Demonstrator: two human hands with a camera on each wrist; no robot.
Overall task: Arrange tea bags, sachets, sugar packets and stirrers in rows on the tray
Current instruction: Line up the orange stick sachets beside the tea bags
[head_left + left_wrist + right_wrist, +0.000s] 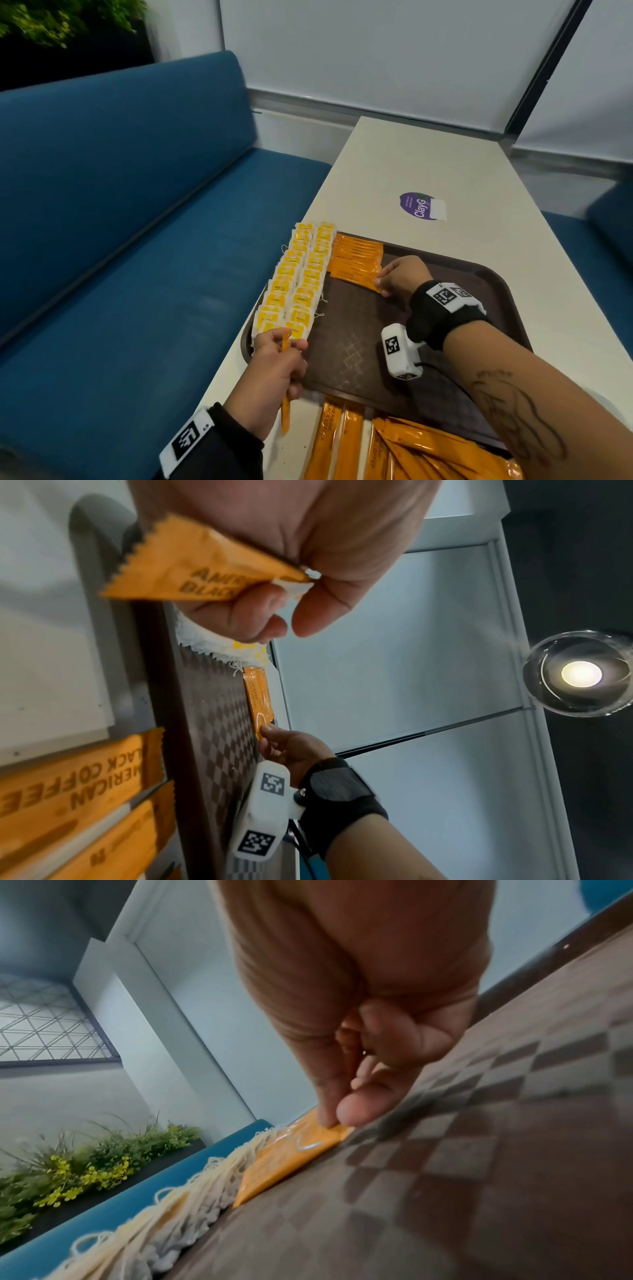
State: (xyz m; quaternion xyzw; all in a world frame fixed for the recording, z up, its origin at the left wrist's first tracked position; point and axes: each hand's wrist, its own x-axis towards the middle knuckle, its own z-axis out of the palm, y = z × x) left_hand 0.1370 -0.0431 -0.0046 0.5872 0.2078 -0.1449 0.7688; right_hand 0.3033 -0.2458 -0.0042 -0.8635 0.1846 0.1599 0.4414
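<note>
- The left hand (274,373), at 7 o'clock on the tray (493,274), grips 1 coffee sachet (285,404): light, thin, slippery foil.
- The right hand (400,277) pinches the end of the sachet row (356,262) at 12 o'clock; holding by the ends is probably best.

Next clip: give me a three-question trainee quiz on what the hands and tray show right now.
1. True or false: the left hand grips an orange coffee sachet.
2. What does the right hand pinch? A) a tea bag B) the end of the nearest sachet in the row on the tray C) the purple sticker
3. Fill in: the yellow tea bags lie in ___ rows.

Key: 1 true; 2 B; 3 two.
</note>
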